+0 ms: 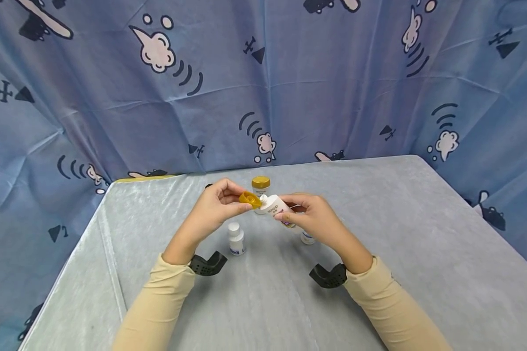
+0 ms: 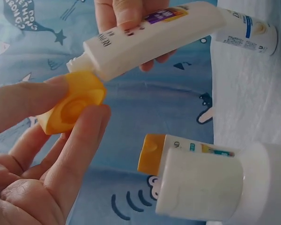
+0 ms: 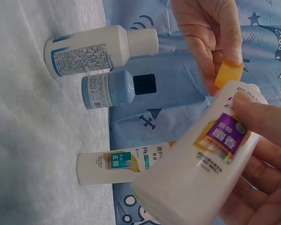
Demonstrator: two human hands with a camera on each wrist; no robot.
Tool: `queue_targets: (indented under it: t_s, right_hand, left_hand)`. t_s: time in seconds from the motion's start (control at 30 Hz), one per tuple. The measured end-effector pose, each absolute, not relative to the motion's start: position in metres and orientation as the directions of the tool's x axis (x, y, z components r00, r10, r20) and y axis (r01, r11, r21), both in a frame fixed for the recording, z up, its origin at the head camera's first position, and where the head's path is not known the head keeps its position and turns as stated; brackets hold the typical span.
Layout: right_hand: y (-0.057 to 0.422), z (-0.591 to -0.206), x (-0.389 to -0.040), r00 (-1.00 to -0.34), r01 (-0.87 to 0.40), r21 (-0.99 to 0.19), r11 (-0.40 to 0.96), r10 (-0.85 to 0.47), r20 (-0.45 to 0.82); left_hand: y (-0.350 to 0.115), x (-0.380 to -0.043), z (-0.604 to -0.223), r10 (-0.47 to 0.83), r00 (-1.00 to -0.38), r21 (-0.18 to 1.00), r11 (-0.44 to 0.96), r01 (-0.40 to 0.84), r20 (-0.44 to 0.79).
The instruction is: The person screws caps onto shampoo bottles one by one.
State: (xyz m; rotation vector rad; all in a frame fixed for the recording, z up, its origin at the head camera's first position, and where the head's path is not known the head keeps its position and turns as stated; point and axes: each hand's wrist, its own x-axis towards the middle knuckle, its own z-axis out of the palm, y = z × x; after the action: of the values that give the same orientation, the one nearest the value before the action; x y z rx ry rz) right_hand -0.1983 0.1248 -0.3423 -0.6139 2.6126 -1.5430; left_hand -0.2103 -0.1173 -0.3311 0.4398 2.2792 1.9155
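My left hand (image 1: pixel 215 207) pinches a yellow flip-style cap (image 2: pixel 72 103) between thumb and fingers, its hollow underside showing in the left wrist view. Opposite it, my right hand (image 1: pixel 314 214) grips a white shampoo bottle (image 3: pixel 192 154) with a purple and gold label. The bottle is tilted, with its bare white neck (image 2: pixel 80 64) pointing toward the left hand. Neck and cap overlap in the left wrist view, the cap off the mouth. Both hands are raised above the table. Behind them stands a similar white bottle (image 3: pixel 112 164) with a teal label and a yellow cap (image 1: pixel 261 182).
A white bottle with a white cap (image 1: pixel 236 239) stands by the left forearm. Another white bottle (image 1: pixel 308 238) is partly hidden below the right hand. A blue bottle (image 3: pixel 107 89) with a black cap stands farther back. A blue patterned curtain (image 1: pixel 307 97) hangs behind the grey-covered table (image 1: pixel 377 209).
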Motion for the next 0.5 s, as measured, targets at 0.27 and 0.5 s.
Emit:
queue_targets:
  t_s: [0.27,0.5]
  right_hand:
    - [0.1251,-0.3427,-0.1976,-0.920,-0.294,-0.851,0.435,-0.371,0.129]
    - [0.1241,-0.3407,-0.1956,-0.900,-0.352,-0.822,0.448,-0.405,0.165]
  left_hand:
    - [-0.1225,-0.2114,-0.3306,0.325,-0.939,0.979,0.124,0.165,0.117]
    - [-0.1214,-0.2100,-0.3295,0.358,-0.928,0.975,0.150,0.166,0.103]
